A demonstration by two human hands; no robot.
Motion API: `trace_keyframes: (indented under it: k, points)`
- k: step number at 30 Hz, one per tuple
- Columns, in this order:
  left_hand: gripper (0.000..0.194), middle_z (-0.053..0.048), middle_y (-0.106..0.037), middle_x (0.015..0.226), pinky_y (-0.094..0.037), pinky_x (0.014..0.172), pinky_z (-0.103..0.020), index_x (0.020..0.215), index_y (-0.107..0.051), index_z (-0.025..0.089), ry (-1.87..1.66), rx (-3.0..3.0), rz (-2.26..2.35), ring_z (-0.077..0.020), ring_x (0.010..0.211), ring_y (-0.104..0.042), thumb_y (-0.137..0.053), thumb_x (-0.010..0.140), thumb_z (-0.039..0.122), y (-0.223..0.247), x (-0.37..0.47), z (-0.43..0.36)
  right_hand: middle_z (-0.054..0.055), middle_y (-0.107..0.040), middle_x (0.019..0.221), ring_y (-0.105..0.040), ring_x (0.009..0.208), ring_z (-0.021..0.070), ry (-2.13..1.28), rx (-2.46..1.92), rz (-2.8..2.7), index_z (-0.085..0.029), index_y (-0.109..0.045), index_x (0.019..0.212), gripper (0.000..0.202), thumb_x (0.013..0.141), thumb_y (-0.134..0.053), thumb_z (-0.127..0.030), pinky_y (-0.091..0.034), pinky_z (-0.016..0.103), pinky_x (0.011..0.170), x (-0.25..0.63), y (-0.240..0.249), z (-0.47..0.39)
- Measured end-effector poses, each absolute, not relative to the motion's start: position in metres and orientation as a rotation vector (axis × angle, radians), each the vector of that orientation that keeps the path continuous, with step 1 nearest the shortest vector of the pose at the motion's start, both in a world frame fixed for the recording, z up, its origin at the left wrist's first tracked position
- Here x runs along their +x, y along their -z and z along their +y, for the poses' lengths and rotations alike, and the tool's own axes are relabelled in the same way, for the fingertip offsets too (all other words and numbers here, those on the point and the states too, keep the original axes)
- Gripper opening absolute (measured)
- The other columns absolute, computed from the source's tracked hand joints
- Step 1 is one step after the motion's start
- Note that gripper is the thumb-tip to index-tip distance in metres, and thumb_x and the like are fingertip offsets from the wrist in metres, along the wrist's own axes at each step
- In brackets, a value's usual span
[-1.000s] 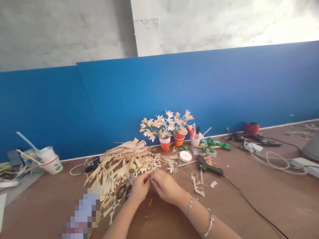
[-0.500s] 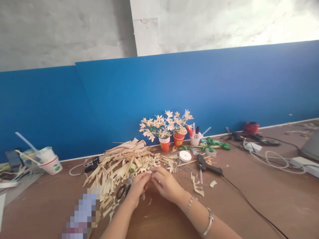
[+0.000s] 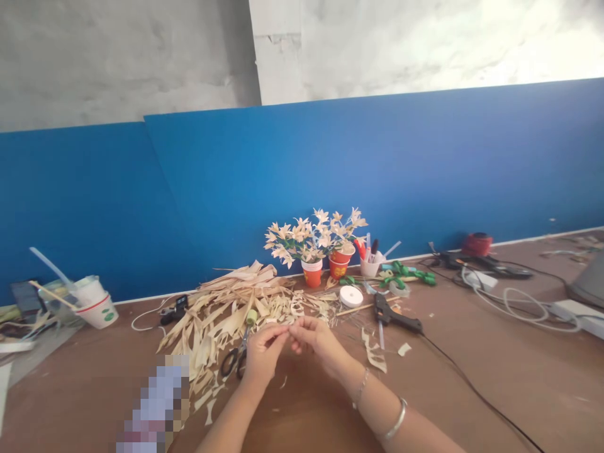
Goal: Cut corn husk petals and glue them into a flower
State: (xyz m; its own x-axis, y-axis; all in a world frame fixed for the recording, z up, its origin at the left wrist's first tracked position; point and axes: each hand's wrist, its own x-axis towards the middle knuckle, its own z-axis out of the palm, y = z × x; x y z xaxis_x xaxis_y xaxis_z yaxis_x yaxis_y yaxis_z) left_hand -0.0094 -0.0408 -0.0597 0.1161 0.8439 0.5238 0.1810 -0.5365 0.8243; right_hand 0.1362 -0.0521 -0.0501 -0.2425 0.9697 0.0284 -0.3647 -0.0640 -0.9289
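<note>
My left hand (image 3: 265,353) and my right hand (image 3: 317,343) meet fingertip to fingertip above the table, in front of the pile of dried husks (image 3: 236,296). Both are closed in a pinch. Whatever lies between the fingertips is too small or too hidden to name. Just left of my left hand are black-handled scissors (image 3: 229,363), partly covered by it. A green tape roll (image 3: 251,316) rests by their blades. Beyond my right hand lies a white tape roll (image 3: 351,296), and to its right a black glue gun (image 3: 396,316) with its cord trailing off.
Husk flowers (image 3: 302,234) stand in red paper cups (image 3: 312,277) by the blue partition (image 3: 212,189). A white pen cup (image 3: 369,268) and green ribbon pieces (image 3: 406,272) are beside them. Cables (image 3: 514,308) lie at right, a paper cup (image 3: 100,314) at left.
My fingers have shifted: the right hand's fingers have drawn into a tighter pinch, and the left wrist has turned slightly. The things on the table stay where they were.
</note>
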Motion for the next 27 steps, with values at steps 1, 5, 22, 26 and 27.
trace_keyframes:
  k: [1,5,22,26,27]
  points:
    - [0.015,-0.006,-0.071,0.074,-0.052,0.068,-0.03,0.075,-0.072,0.018,-1.443,1.806,0.971,-0.0187,0.07,-0.065,-0.061,0.075,0.028,0.059,-0.009,-0.041,-0.002,-0.059,0.062,-0.052,0.051,0.0065,-1.616,-0.783,-1.045,-0.014,-0.056,0.068,0.034,0.063,-0.077,-0.039,-0.04,0.018,0.051,0.138,0.049,-0.052]
    - [0.017,-0.004,-0.068,0.072,-0.05,0.067,-0.029,0.074,-0.069,0.018,-1.356,1.837,0.945,-0.0177,0.07,-0.063,-0.059,0.077,0.031,0.054,-0.008,-0.043,-0.004,-0.06,0.06,-0.052,0.047,0.0056,-1.76,-0.758,-0.941,-0.017,-0.051,0.076,0.04,0.056,-0.082,-0.034,-0.038,0.016,0.047,0.142,0.05,-0.051]
    - [0.016,0.0,-0.058,0.06,-0.039,0.056,-0.024,0.063,-0.061,0.017,-1.212,2.058,1.323,-0.0137,0.056,-0.051,-0.051,0.074,0.023,0.067,-0.01,-0.036,0.007,-0.064,0.083,-0.059,0.079,0.0168,-0.207,-1.048,-2.066,-0.017,-0.063,0.089,0.021,0.079,-0.049,-0.004,-0.047,0.027,0.072,0.15,0.055,-0.053]
    - [0.017,-0.001,-0.059,0.06,-0.04,0.057,-0.024,0.064,-0.063,0.017,-1.195,2.041,1.284,-0.0143,0.058,-0.052,-0.053,0.074,0.024,0.068,-0.009,-0.036,0.005,-0.063,0.081,-0.059,0.076,0.0163,-0.186,-1.108,-2.069,-0.017,-0.062,0.083,0.018,0.075,-0.051,-0.005,-0.046,0.026,0.069,0.15,0.055,-0.052]
    - [0.017,-0.001,-0.06,0.061,-0.04,0.057,-0.024,0.064,-0.063,0.017,-1.19,2.04,1.27,-0.0145,0.059,-0.052,-0.053,0.075,0.025,0.067,-0.01,-0.036,0.005,-0.063,0.078,-0.058,0.072,0.0156,-0.227,-1.138,-2.028,-0.017,-0.061,0.079,0.016,0.074,-0.052,-0.005,-0.045,0.025,0.067,0.149,0.056,-0.052]
